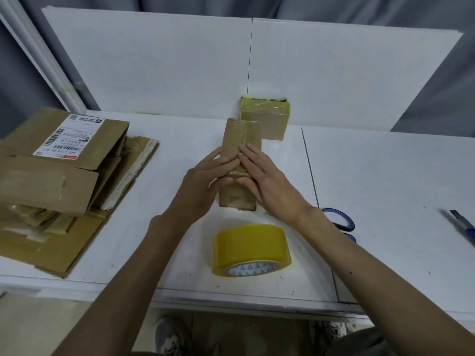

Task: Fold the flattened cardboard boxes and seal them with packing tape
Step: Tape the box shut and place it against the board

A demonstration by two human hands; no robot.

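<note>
A narrow folded cardboard box (241,134) lies lengthwise on the white table (385,176), with clear tape along its top. My left hand (205,183) lies flat against its left side and top, fingers straight. My right hand (259,178) presses on the tape from the right, fingers straight, thumb under the box's near part. A yellow roll of packing tape (250,249) rests on the table just in front of the box. A stack of flattened cardboard boxes (59,181) lies at the left, the top one bearing a shipping label.
A taped-up small box (266,116) stands behind the narrow one, against the white back panel (334,80). Blue-handled scissors (339,222) lie right of my right wrist. A utility knife (462,224) lies at the far right edge.
</note>
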